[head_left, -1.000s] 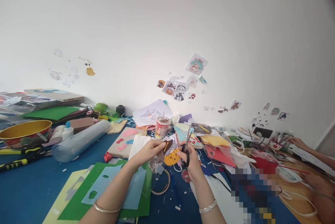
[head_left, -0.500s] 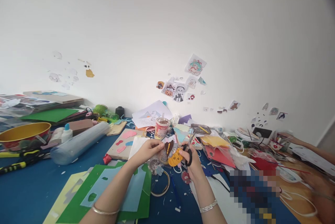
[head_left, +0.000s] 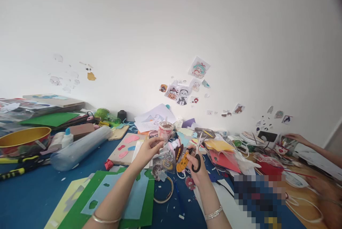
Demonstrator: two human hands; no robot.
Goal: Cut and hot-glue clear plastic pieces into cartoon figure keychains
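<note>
My right hand (head_left: 197, 167) holds a pair of black-handled scissors (head_left: 197, 163), blades pointing up. The same hand pinches a small cutout figure (head_left: 182, 162) with a brown hat and an orange pumpkin. To its left, my left hand (head_left: 149, 149) is raised with fingers bent and slightly apart, and nothing shows in it. Below and beyond it lie clear bags with printed characters (head_left: 168, 159). Behind the left fingers stands a drink cup (head_left: 165, 129) with a straw, partly covered.
Green felt (head_left: 145, 200) and a light blue sheet (head_left: 120, 200) with holes lie front left. A roll of tape (head_left: 165, 190) sits between my forearms. Coloured paper (head_left: 224, 157) is stacked at right. Another person's hand (head_left: 296, 138) touches a pen holder (head_left: 281, 148) at far right.
My left hand has let go of the cutout's hat and moved slightly left. The cutout stays in my right hand, now tilted, and the scissors have turned a little.
</note>
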